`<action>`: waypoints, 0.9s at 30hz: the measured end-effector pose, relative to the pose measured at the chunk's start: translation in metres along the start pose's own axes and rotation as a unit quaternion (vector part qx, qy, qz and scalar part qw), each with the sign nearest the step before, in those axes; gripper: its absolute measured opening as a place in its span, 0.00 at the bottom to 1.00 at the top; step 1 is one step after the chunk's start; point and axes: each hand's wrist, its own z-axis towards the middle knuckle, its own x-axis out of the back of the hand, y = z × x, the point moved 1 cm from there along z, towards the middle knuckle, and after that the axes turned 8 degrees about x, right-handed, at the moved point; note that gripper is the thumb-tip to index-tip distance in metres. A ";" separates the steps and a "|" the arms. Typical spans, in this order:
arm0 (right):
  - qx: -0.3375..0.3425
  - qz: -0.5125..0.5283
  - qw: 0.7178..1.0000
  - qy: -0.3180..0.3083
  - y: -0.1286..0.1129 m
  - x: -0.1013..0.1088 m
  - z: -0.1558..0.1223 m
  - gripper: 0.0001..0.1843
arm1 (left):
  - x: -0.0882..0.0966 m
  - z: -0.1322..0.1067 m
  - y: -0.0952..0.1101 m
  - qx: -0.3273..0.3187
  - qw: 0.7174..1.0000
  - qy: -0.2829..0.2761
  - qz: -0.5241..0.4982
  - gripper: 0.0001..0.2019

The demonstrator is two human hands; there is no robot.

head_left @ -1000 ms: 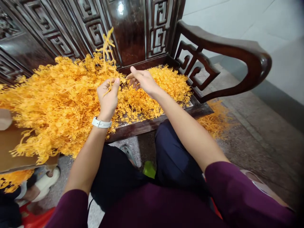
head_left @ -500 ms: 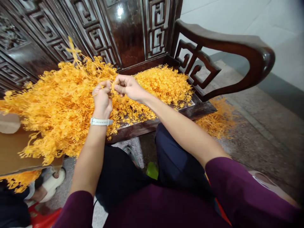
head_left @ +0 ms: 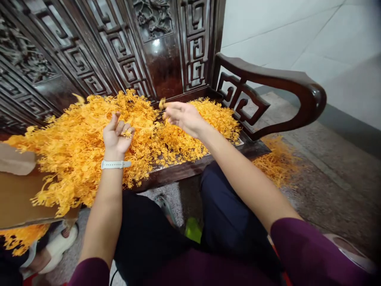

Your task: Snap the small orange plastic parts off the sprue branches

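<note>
A large heap of orange plastic flower sprigs (head_left: 80,147) covers the left part of the wooden bench. My left hand (head_left: 114,137), with a pale watch band at the wrist, is turned palm up over the heap's right side. Its fingers are curled around a small orange flower piece (head_left: 127,134), and the thumb points up. To the right, my right hand (head_left: 186,118) reaches over the bench with its fingers stretched out. A small blurred orange piece (head_left: 162,104) is just off its fingertips; whether it touches them I cannot tell. Beneath that hand lies a lower pile of small orange pieces (head_left: 214,119).
The bench's carved back (head_left: 163,59) rises behind the heaps, and its curved armrest (head_left: 285,79) bounds the right side. Orange stems (head_left: 276,159) lie on the floor beyond it. At left are a cardboard box (head_left: 18,198) and another person's foot in a white shoe (head_left: 61,248).
My hands, together at a sprig before, have come apart. The left moved left and turned palm up; the right moved right and its fingers straightened. The view has tilted slightly up.
</note>
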 end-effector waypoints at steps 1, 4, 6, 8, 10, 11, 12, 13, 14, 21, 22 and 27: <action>-0.021 0.034 0.997 0.061 0.000 0.010 0.003 0.18 | -0.002 -0.003 -0.001 0.013 1.000 -0.015 -0.023 0.21; -0.120 0.094 0.984 0.094 0.003 0.014 0.003 0.22 | -0.008 -0.008 -0.005 0.026 0.997 -0.048 -0.054 0.23; -0.148 0.060 0.982 0.100 0.009 0.002 0.000 0.20 | -0.013 -0.010 -0.010 0.028 0.996 -0.059 -0.059 0.23; -0.107 -0.025 0.989 0.102 0.017 -0.013 -0.002 0.17 | -0.020 -0.011 -0.017 0.035 0.996 -0.063 -0.060 0.25; -0.025 -0.105 0.991 0.075 0.024 -0.025 -0.001 0.17 | -0.027 -0.012 -0.026 0.049 0.995 -0.066 -0.056 0.28; 0.008 -0.123 0.991 0.051 0.027 -0.030 -0.001 0.18 | -0.030 -0.013 -0.030 0.056 0.995 -0.068 -0.050 0.29; 0.027 -0.123 0.992 0.032 0.029 -0.033 -0.001 0.18 | -0.033 -0.013 -0.034 0.062 0.995 -0.070 -0.041 0.29; 0.031 -0.107 0.993 0.026 0.030 -0.035 0.000 0.19 | -0.035 -0.014 -0.038 0.068 0.995 -0.072 -0.029 0.28; 0.020 -0.081 0.996 0.033 0.031 -0.035 0.000 0.18 | -0.037 -0.015 -0.041 0.072 0.995 -0.073 -0.016 0.26; -0.124 -0.019 0.977 0.172 0.033 -0.015 0.013 0.13 | -0.057 -0.041 -0.062 0.065 0.994 -0.073 0.047 0.22; -0.125 -0.029 0.972 0.198 0.035 -0.008 0.017 0.13 | -0.062 -0.050 -0.064 0.071 0.993 -0.076 0.058 0.21; -0.093 -0.066 0.924 0.365 0.037 0.045 0.024 0.10 | -0.073 -0.089 -0.066 0.035 0.988 -0.126 0.081 0.11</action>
